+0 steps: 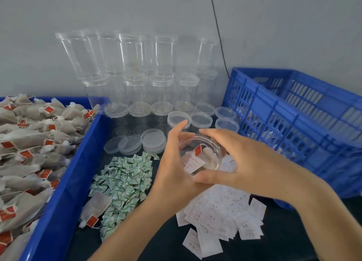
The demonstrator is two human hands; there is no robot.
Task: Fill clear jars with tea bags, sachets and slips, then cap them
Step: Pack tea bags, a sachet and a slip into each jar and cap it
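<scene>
A clear jar (203,154) stands in the middle of the dark table, holding tea bags with a red tag and a white slip. My left hand (174,162) curls round its left side. My right hand (241,158) grips its rim from the right, with the thumb across the front. Loose clear caps (145,142) lie just behind and to the left. A pile of green-and-white sachets (125,184) lies to the left of my hands. White slips (221,217) are heaped under my right forearm. Tea bags (29,153) fill the blue bin on the left.
Empty clear jars (137,68) are stacked in two tiers against the wall, with more open jars (201,119) in front. A blue slatted crate (305,127) stands at the right. The blue bin's wall (64,192) runs along the left. One tea bag (96,209) lies on the sachets.
</scene>
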